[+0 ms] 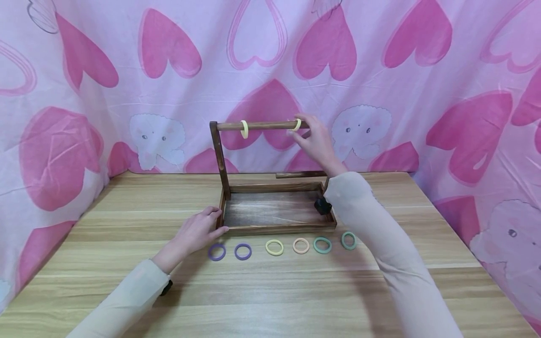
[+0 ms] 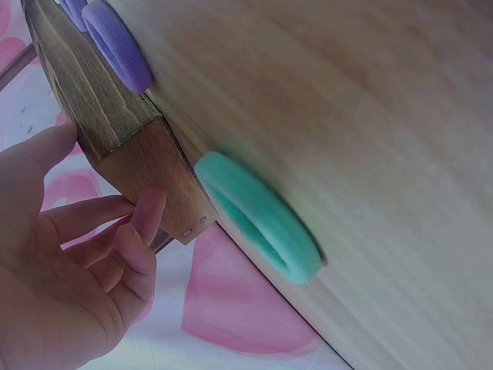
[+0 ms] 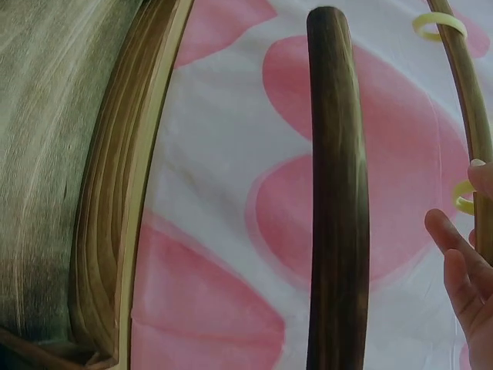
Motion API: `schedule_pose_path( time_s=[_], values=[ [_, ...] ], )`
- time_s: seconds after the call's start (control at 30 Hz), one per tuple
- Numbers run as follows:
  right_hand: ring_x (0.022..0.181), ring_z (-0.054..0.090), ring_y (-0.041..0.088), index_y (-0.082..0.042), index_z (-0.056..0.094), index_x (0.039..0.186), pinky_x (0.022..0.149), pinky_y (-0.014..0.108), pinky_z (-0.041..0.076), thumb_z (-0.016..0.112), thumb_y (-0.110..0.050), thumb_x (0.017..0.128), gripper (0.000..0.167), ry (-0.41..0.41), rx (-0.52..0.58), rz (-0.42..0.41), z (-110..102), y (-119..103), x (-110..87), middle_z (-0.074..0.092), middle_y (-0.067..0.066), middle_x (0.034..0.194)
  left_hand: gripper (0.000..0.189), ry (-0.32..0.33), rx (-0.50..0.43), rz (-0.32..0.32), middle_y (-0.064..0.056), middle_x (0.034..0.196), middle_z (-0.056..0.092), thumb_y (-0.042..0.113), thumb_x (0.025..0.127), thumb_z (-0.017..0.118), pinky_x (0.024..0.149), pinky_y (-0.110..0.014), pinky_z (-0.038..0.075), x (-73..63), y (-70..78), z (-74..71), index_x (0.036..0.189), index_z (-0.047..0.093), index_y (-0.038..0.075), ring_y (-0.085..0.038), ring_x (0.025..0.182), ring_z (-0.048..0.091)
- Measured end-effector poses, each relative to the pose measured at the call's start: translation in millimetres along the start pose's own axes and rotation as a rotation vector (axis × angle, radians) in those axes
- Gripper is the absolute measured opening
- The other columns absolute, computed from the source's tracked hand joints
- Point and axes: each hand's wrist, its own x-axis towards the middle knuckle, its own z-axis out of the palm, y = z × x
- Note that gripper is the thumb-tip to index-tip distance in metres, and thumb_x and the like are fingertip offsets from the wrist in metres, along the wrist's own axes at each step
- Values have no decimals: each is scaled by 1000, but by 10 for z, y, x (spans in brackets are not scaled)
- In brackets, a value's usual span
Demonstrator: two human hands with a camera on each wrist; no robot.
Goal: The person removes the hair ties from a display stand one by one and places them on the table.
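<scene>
A dark wooden rack [image 1: 270,230] has a tray base and a round top rod [image 1: 266,126]. My left hand [image 1: 198,231] holds its front left corner, thumb at the front board and fingers along the side. At the rod's right part, my right hand [image 1: 314,141] has thumb and fingers around a yellow hair tie [image 1: 297,125] looped on the rod. Another yellow hair tie [image 1: 244,129] hangs farther left on it. In the left wrist view, a green hair tie [image 2: 262,220] lies beside the corner, with a purple hair tie [image 2: 119,50] along the front board.
A row of hair ties lies before the rack: purple [image 1: 217,252], another purple [image 1: 243,251], yellow [image 1: 274,247], peach [image 1: 301,246] and green ones [image 1: 322,245]. A lower wooden rod [image 1: 301,174] sticks out behind the tray. A pink heart-print curtain [image 1: 262,56] backs the wooden table [image 1: 262,300].
</scene>
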Motion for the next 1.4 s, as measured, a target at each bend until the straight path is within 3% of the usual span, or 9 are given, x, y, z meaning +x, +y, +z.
schedule_pose_path(
  time_s=[0.27,0.4,0.57,0.93,1.1,1.3,1.4],
  values=[
    [66,58,19,-7,54,118,63,28,47,68,-20,78,44,29,-36,50,-138,93,-56,56,7,108,54,5,-2,4,-17,113,52,35,80,63,70,-43,48,-4,-4,4,115,54,-6,-33,90,56],
    [67,58,18,-10,53,120,59,28,48,67,-21,79,45,32,-27,86,-193,138,-84,53,6,117,54,8,-2,7,-17,113,52,35,81,63,69,-43,48,-6,-6,4,114,55,-6,-33,89,56],
    [70,59,18,-8,54,120,58,27,48,67,-21,79,45,53,-19,90,-248,200,-119,54,6,116,54,5,-3,4,-17,113,52,35,81,62,70,-44,48,-7,-1,-2,115,54,-6,-34,91,56],
    [82,59,22,-5,53,119,70,36,46,67,-18,79,44,77,11,96,-346,296,-200,55,9,111,54,3,-4,3,-17,113,52,36,81,62,71,-44,48,-10,0,-1,115,54,-6,-34,91,56],
    [85,58,22,-5,54,118,67,34,48,66,-17,79,42,85,27,85,-370,336,-258,55,11,106,54,9,-4,6,-17,113,52,35,81,62,70,-44,48,-8,-3,0,114,54,-6,-34,89,56],
    [87,56,19,-5,55,116,62,21,47,67,-14,79,41,114,33,64,-382,395,-319,55,10,102,53,35,1,26,-17,109,54,35,80,63,68,-44,48,-14,-3,-1,112,56,-7,-34,86,57],
    [86,55,17,-4,56,115,61,22,47,68,-13,77,41,120,38,48,-399,421,-362,56,10,100,53,33,-1,24,-17,109,54,35,80,63,68,-44,48,-15,-3,-3,112,56,-7,-34,86,57]
  ],
)
